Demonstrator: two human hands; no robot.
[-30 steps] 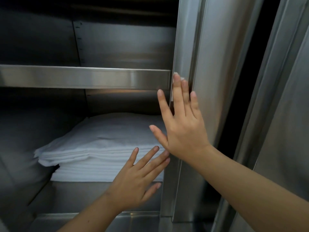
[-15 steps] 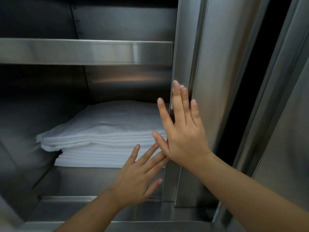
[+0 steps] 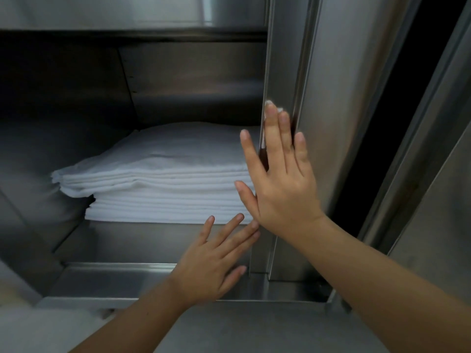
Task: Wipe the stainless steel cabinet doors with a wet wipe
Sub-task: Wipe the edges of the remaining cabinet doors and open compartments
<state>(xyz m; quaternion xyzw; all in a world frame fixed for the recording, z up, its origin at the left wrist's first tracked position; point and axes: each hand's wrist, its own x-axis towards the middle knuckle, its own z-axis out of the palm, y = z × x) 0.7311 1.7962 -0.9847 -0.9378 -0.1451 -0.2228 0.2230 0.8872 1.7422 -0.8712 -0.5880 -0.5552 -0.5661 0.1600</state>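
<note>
Sliding lower down the door edge than a second ago, with the shelf lip above now sitting at the very top of view. Pressing the wet wipe, thin, white and crumpled, against the folded vertical edge of the cabinet door, brushed stainless steel with soft streaked reflections. Covering nearly all of the wipe with the right hand: fingers straight and flat on the metal, three lying close together, forefinger and thumb spreading out to the left, small white corners peeking past the fingertips. Reaching up with the left hand, holding nothing, fingers straight and fanned, tips coming up to the door's lower edge just beneath the right hand. Passing in front of a squared stack of folded white cloths, soft and layered, lying inside on a steel ledge. Showing a second steel door well to the right, beyond a dark gap.
</note>
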